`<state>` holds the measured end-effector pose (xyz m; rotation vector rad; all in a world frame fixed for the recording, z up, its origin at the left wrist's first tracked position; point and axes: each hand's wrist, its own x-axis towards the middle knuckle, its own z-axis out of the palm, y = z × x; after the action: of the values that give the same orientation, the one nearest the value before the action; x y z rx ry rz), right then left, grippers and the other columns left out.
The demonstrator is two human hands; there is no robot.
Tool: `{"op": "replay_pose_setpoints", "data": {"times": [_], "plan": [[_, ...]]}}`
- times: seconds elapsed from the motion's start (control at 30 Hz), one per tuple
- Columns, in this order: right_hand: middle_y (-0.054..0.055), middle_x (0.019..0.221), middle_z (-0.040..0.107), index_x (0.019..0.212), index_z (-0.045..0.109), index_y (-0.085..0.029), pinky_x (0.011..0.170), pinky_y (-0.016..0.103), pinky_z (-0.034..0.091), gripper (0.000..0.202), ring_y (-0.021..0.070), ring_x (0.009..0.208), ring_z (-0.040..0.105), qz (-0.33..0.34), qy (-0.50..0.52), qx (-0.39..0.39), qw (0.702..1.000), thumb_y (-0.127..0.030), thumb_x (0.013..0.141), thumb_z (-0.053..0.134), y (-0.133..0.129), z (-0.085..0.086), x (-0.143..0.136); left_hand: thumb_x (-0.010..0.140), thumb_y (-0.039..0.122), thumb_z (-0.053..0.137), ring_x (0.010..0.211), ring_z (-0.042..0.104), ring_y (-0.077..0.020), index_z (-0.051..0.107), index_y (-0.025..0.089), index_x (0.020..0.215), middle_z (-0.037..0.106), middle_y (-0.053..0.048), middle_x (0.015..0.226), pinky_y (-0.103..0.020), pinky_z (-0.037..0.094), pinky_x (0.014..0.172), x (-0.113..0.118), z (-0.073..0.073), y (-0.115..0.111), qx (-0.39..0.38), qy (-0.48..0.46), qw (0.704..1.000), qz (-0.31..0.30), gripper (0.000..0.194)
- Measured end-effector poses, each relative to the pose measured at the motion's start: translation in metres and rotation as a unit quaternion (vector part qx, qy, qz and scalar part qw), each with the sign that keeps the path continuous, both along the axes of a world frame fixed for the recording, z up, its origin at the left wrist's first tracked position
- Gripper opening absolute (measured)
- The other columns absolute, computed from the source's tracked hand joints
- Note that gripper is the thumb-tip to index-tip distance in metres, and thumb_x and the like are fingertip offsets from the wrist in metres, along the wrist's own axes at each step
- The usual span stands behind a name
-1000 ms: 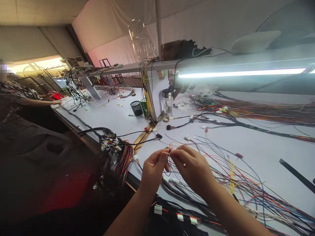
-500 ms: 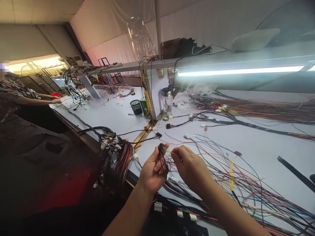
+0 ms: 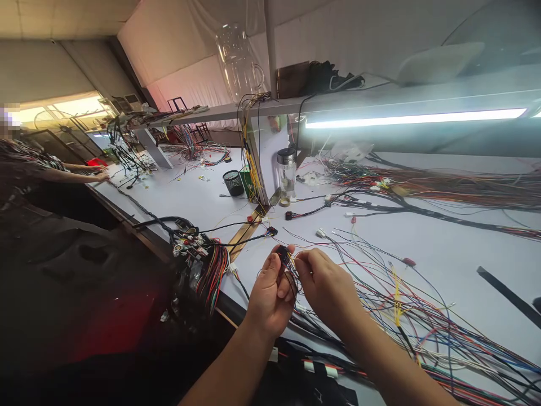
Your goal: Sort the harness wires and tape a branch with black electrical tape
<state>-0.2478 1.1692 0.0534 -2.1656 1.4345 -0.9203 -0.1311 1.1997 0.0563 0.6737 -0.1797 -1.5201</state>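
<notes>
In my left hand (image 3: 273, 293) is a black wire connector (image 3: 282, 255), pinched between thumb and fingers, with several thin wires running out of it over my palm. Just right of it, my right hand (image 3: 325, 279) has thumb and forefinger pressed together on a thin wire (image 3: 295, 258) beside the connector's wire side. Whether that wire's end sits inside the connector is too small to tell. Loose coloured wires (image 3: 380, 293) spread over the white table to the right of my hands. A second black connector (image 3: 273, 231) lies on the table beyond my left hand.
Bundled harness wires (image 3: 215, 270) hang over the table edge at left. A glass bottle (image 3: 287, 177), a black mesh cup (image 3: 233, 183) and a shelf post stand behind. A dark flat strip (image 3: 507, 296) lies at right. At far left, another person (image 3: 46, 175) reaches onto the table.
My left hand and the connector have shifted slightly right, closer to my right hand. My right hand's fingertips are now right beside the connector's wires.
</notes>
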Motion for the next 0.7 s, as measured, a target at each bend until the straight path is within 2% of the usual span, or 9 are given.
{"op": "replay_pose_setpoints", "data": {"times": [0.27, 0.37, 0.47, 0.57, 0.7], "plan": [[0.001, 0.085, 0.064, 0.086, 0.056, -0.021, 0.058, 0.028, 0.032, 0.019, 0.0178, 0.073, 0.059, -0.002, -0.024, 0.010, 1.000, -0.033, 0.095, 0.043, 0.002, 0.000, 0.002, 0.087, 0.029, 0.062, 0.037, 0.036, 0.0019, 0.057, 0.022, 0.109, 0.067, -0.003, 0.111, -0.012, 0.034, 0.037, -0.007, 0.000, 0.000, -0.009, -0.035, 0.999, 0.033, 0.024], [0.003, 0.086, 0.065, 0.088, 0.057, -0.021, 0.056, 0.027, 0.031, 0.019, 0.0179, 0.072, 0.060, -0.006, -0.029, 0.001, 1.000, -0.032, 0.095, 0.043, 0.003, 0.002, 0.005, 0.083, 0.030, 0.067, 0.036, 0.036, 0.0007, 0.058, 0.024, 0.108, 0.070, 0.001, 0.093, -0.014, 0.033, 0.037, -0.009, -0.001, 0.000, -0.003, -0.051, 0.998, 0.031, 0.027], [0.004, 0.089, 0.065, 0.092, 0.058, -0.020, 0.052, 0.026, 0.027, 0.021, 0.0164, 0.068, 0.060, -0.014, -0.013, -0.037, 0.999, -0.031, 0.097, 0.041, 0.004, 0.003, 0.007, 0.082, 0.032, 0.068, 0.034, 0.035, -0.0006, 0.059, 0.025, 0.108, 0.067, 0.004, 0.074, -0.014, 0.031, 0.036, -0.011, -0.002, 0.001, -0.002, -0.068, 0.998, 0.018, 0.028], [0.004, 0.090, 0.065, 0.093, 0.059, -0.020, 0.051, 0.026, 0.027, 0.022, 0.0156, 0.067, 0.060, -0.024, -0.011, -0.053, 0.998, -0.030, 0.097, 0.040, 0.001, 0.002, 0.008, 0.082, 0.032, 0.069, 0.033, 0.035, -0.0003, 0.058, 0.027, 0.109, 0.066, 0.005, 0.075, -0.014, 0.030, 0.036, -0.012, -0.002, 0.001, -0.011, -0.086, 0.996, 0.017, 0.030], [0.003, 0.091, 0.066, 0.093, 0.058, -0.021, 0.060, 0.027, 0.037, 0.016, 0.0176, 0.075, 0.062, -0.010, -0.092, 0.005, 0.996, -0.031, 0.095, 0.046, -0.003, 0.001, 0.005, 0.082, 0.031, 0.068, 0.033, 0.034, 0.0005, 0.057, 0.025, 0.109, 0.068, 0.004, 0.082, -0.014, 0.032, 0.035, -0.010, 0.000, -0.002, -0.010, -0.067, 0.998, 0.008, 0.029]]}}
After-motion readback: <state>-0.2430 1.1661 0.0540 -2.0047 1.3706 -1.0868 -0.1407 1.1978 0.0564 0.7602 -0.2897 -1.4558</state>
